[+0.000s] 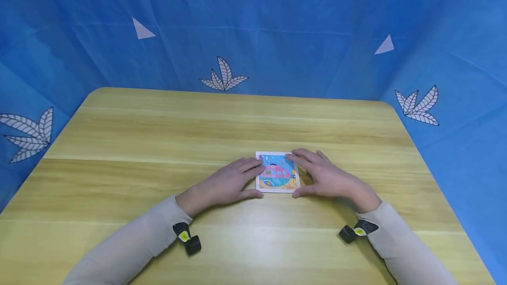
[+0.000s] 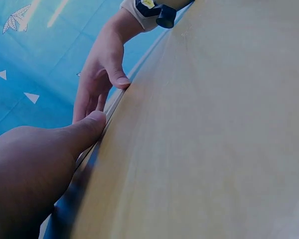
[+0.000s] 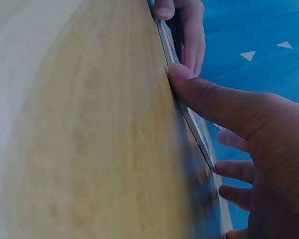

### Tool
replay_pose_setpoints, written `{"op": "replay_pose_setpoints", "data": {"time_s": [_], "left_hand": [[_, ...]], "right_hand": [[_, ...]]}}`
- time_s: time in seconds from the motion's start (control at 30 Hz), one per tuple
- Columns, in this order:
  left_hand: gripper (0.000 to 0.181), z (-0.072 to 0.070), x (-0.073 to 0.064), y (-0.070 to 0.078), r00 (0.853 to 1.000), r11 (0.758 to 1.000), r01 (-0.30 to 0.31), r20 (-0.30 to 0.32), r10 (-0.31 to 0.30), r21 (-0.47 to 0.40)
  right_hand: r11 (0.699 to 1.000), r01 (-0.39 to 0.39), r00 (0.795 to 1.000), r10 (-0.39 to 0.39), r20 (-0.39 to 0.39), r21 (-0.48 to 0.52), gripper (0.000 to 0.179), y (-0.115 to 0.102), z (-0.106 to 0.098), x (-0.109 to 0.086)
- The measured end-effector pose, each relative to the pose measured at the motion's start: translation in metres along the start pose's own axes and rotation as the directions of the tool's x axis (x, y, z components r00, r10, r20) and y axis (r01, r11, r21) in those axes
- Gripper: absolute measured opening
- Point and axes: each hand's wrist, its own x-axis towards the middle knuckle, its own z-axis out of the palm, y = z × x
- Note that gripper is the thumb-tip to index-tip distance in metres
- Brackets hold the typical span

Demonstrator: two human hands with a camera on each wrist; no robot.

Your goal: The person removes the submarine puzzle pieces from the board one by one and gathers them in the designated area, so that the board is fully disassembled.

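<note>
A small square picture puzzle with a white frame lies flat on the wooden table, showing a pink and teal shape on blue. My left hand touches its left side, fingers stretched over the frame and thumb by the near left corner. At the opposite side is my right hand, its fingertips at the far right corner and its thumb at the near right corner. The left wrist view shows the left thumb along the near edge. From the right wrist, the right thumb meets the thin board edge.
The wooden table stretches out around the puzzle. Behind it and at both sides hangs a blue cloth with white triangles and leaf prints. Each sleeve carries a small black wrist camera, one on the left and one on the right.
</note>
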Motion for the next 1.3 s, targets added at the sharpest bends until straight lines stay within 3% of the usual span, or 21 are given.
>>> {"op": "replay_pose_setpoints", "data": {"time_s": [0.23, 0.7, 1.07, 1.3], "left_hand": [[0.072, -0.004, -0.001, -0.006, 0.999, 1.000, 0.005, -0.035, -0.006, -0.010], [0.076, -0.008, -0.003, -0.028, 0.997, 0.994, 0.075, -0.021, -0.077, -0.074], [0.078, -0.005, -0.006, -0.039, 0.995, 0.990, 0.098, -0.005, -0.099, -0.106], [0.078, -0.007, -0.004, -0.044, 0.994, 0.990, 0.098, -0.033, -0.102, -0.103]], "right_hand": [[1.000, 0.013, 1.000, -0.013, -0.006, 0.004, 0.100, -0.002, 0.001, 0.008], [1.000, -0.019, 0.999, 0.019, 0.037, -0.009, 0.102, -0.011, -0.001, 0.030], [0.999, -0.032, 0.998, 0.034, 0.061, -0.026, 0.104, -0.016, 0.002, 0.038], [0.998, -0.040, 0.998, 0.041, 0.038, -0.039, 0.104, -0.015, -0.002, 0.043]]}}
